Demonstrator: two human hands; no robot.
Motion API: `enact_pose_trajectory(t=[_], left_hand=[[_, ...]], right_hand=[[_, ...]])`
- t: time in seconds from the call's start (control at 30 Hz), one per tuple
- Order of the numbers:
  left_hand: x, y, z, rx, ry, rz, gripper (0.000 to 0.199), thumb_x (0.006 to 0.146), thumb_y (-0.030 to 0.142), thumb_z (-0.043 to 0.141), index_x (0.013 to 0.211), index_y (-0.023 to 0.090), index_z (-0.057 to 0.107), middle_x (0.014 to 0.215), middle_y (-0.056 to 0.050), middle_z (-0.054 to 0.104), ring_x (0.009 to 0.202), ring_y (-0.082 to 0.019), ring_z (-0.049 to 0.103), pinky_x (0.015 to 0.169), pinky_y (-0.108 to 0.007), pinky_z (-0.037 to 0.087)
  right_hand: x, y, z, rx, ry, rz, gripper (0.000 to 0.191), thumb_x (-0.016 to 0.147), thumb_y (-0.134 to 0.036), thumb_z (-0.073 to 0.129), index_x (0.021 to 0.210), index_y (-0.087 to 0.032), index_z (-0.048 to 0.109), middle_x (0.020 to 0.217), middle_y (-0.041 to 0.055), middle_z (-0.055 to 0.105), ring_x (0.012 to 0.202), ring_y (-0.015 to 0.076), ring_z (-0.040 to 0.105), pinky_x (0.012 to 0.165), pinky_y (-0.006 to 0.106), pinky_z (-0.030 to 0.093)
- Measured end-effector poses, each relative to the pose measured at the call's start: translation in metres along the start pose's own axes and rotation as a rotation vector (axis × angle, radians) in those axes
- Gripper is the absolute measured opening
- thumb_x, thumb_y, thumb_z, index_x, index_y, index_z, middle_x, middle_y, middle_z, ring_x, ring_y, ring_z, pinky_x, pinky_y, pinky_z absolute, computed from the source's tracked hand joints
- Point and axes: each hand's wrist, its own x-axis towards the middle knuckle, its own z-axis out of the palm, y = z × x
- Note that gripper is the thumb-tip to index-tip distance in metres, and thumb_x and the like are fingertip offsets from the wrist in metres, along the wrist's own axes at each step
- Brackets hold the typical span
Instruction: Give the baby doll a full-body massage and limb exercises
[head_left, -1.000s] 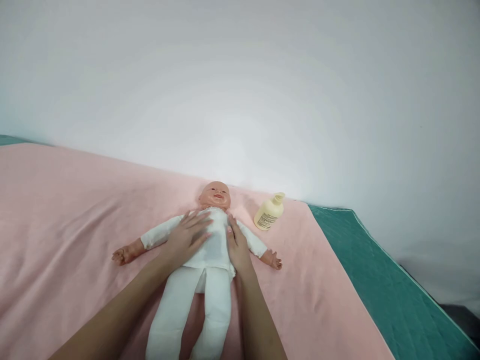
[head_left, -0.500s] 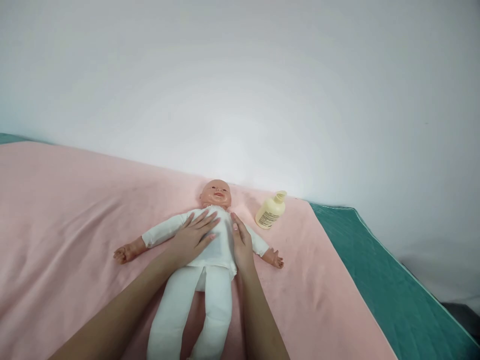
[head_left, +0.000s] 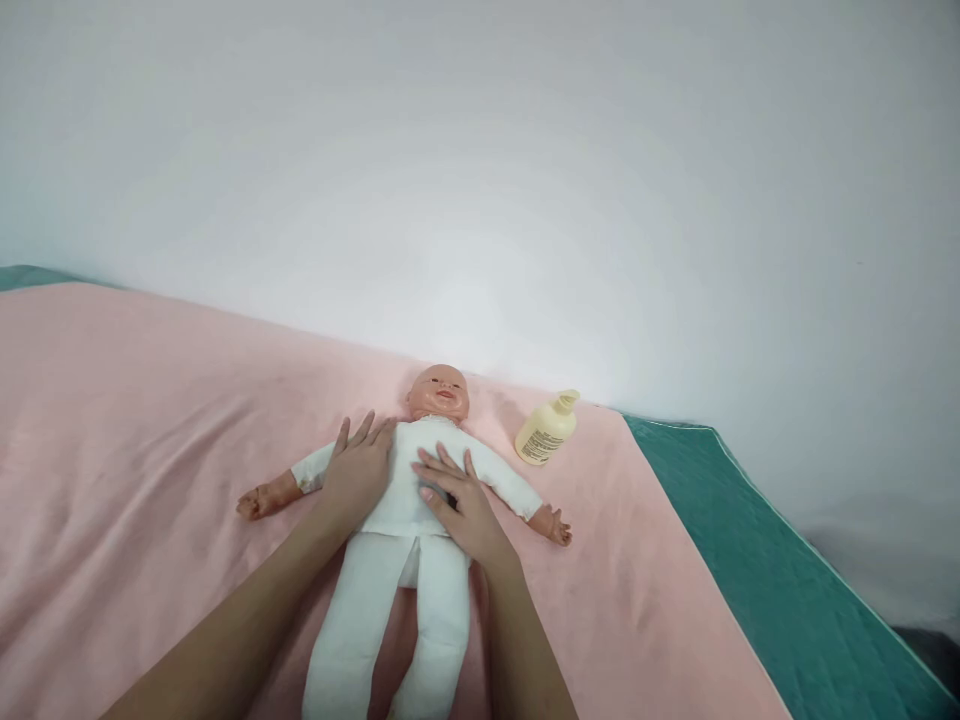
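1. On the pink cloth (head_left: pixel 172 420), near the wall (head_left: pixel 480 180), the doll (head_left: pixel 406 455) lies on its back, head toward the wall, arms spread, legs toward the wearer.
2. Left hand (head_left: pixel 358 478): open, gripping nothing; laid along the left edge of the torso, fingers extended over the shoulder area.
3. Right hand (head_left: pixel 468 512): likewise open, no grasp; spread across the lower torso at an angle, fingertips pointing up and inward. Palm contact partly hidden.
4. Technique (judgement): flat palms and light, even pressure should suit the cloth body, which looks soft. One hand steadying the side while the other lies on the front should limit sliding. Pushing hard headward would probably ruck the cloth.
5. Edges: head (head_left: pixel 439 393) close to the wall, so little travel that way. Pink cloth ends at right against the green cover (head_left: pixel 750 530).
6. Room: widest to the left, over wrinkled cloth. At right, the yellow pump bottle (head_left: pixel 546 430) stands upright just beyond the doll's outstretched arm (head_left: pixel 514 490); a wide elbow or wrist sweep there could tip it.
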Motion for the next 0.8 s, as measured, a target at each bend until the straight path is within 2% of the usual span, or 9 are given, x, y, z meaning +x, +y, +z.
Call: enact_pose_trajectory(t=[0.07,0.17,0.27,0.37,0.43,0.53,0.63,0.7,0.8], left_hand=[[-0.001,0.0,0.002,0.006,0.004,-0.004,0.052,0.09,0.016,0.024,0.134,0.008,0.052,0.139,-0.012,0.052,0.139,-0.03,0.033,0.117,-0.054,0.011],[0.0,0.0,0.002,-0.037,0.029,-0.023,0.051,0.09,0.017,0.025,0.134,0.014,0.053,0.139,-0.01,0.053,0.14,-0.028,0.032,0.117,-0.055,0.011],[0.002,0.003,-0.004,-0.165,0.059,-0.015,0.049,0.093,0.022,0.026,0.132,0.018,0.055,0.138,-0.007,0.054,0.14,-0.026,0.033,0.116,-0.055,0.016],[0.003,0.012,-0.015,-0.353,0.053,0.099,0.044,0.095,0.036,0.035,0.129,0.021,0.058,0.139,-0.005,0.053,0.139,-0.025,0.035,0.115,-0.051,0.024],[0.002,0.02,-0.024,-0.476,-0.011,0.252,0.041,0.094,0.043,0.043,0.126,0.023,0.061,0.138,-0.004,0.054,0.137,-0.022,0.039,0.115,-0.046,0.028],[-0.002,0.031,-0.034,-0.622,-0.244,0.48,0.033,0.09,0.046,0.053,0.115,0.03,0.068,0.126,-0.001,0.064,0.129,-0.019,0.049,0.115,-0.042,0.029],[-0.004,0.037,-0.038,-0.657,-0.434,0.535,0.028,0.087,0.048,0.057,0.108,0.035,0.071,0.121,0.001,0.067,0.128,-0.02,0.05,0.117,-0.046,0.024],[-0.004,0.038,-0.039,-0.617,-0.434,0.501,0.033,0.088,0.047,0.056,0.117,0.035,0.066,0.13,0.0,0.061,0.134,-0.022,0.043,0.118,-0.049,0.017],[-0.003,0.035,-0.035,-0.519,-0.352,0.431,0.042,0.092,0.048,0.048,0.132,0.034,0.055,0.143,-0.001,0.048,0.14,-0.021,0.032,0.118,-0.05,0.011]], right_hand=[[0.002,0.013,0.0,-0.043,0.07,0.036,0.044,0.095,-0.048,0.047,0.137,-0.036,0.046,0.149,-0.002,0.037,0.145,0.0223,0.017,0.117,0.057,-0.001],[0.003,0.031,0.002,-0.057,0.2,0.116,0.054,0.095,-0.051,0.044,0.144,-0.033,0.035,0.154,0.0,0.027,0.146,0.0217,0.014,0.118,0.054,0.004],[0.002,0.039,0.004,-0.027,0.288,0.179,0.061,0.093,-0.057,0.042,0.146,-0.029,0.034,0.154,0.0022,0.028,0.146,0.0218,0.014,0.119,0.05,0.006],[0.002,0.038,0.003,0.067,0.32,0.212,0.068,0.091,-0.065,0.037,0.146,-0.026,0.035,0.154,0.0022,0.029,0.146,0.0211,0.013,0.12,0.047,0.006],[0.001,0.036,0.0,0.169,0.341,0.239,0.07,0.091,-0.068,0.033,0.147,-0.025,0.033,0.154,0.0022,0.028,0.145,0.0203,0.016,0.12,0.045,0.008],[0.001,0.035,-0.005,0.291,0.395,0.255,0.071,0.091,-0.069,0.026,0.146,-0.025,0.036,0.153,0.002,0.031,0.144,0.0191,0.023,0.119,0.044,0.013],[0.002,0.04,-0.008,0.356,0.431,0.247,0.07,0.091,-0.07,0.023,0.141,-0.025,0.044,0.149,0.0027,0.039,0.142,0.0195,0.028,0.118,0.046,0.019],[0.002,0.044,-0.008,0.39,0.43,0.238,0.07,0.091,-0.07,0.023,0.14,-0.024,0.046,0.146,0.0041,0.044,0.14,0.0199,0.032,0.117,0.047,0.023],[0.003,0.043,-0.007,0.412,0.421,0.227,0.071,0.091,-0.069,0.026,0.141,-0.023,0.044,0.146,0.0047,0.043,0.139,0.0191,0.034,0.117,0.044,0.023]])
